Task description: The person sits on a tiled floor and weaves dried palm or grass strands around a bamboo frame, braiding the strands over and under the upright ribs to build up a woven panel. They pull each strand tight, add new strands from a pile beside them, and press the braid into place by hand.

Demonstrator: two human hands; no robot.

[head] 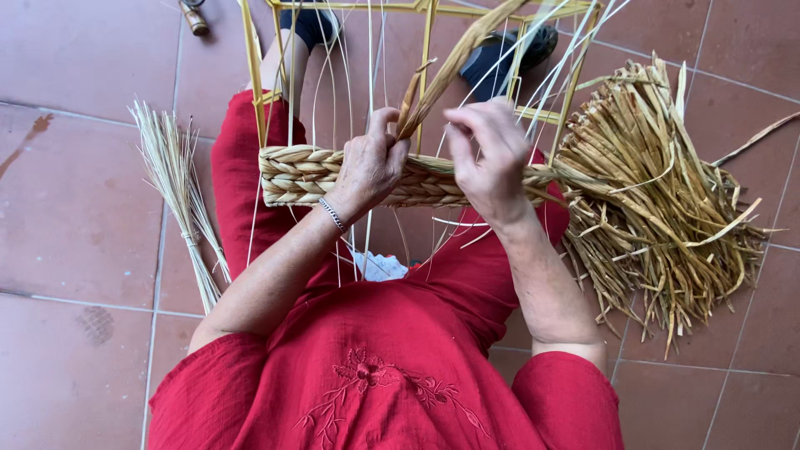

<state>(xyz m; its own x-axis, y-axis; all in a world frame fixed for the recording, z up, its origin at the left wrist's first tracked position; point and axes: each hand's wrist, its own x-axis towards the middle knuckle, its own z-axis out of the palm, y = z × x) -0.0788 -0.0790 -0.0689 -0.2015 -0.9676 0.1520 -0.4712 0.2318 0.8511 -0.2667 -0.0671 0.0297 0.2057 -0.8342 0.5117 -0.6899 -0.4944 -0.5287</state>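
Red dress point(392, 375) fills the lap; left hand point(371, 162) grip pinches a rush strand point(450, 62) above the woven band point(304, 175); right hand point(492, 158) grip half-curled among pale stakes point(371, 58); loose rushes point(658, 192) crowd the right floor point(75, 208) edge.

Reddish-brown tiled floor point(75, 217), evenly lit, perhaps by daylight.

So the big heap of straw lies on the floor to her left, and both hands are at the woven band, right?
Not quite. The head view shows the straw heap on her right. Both the left hand and right hand are at the woven band.
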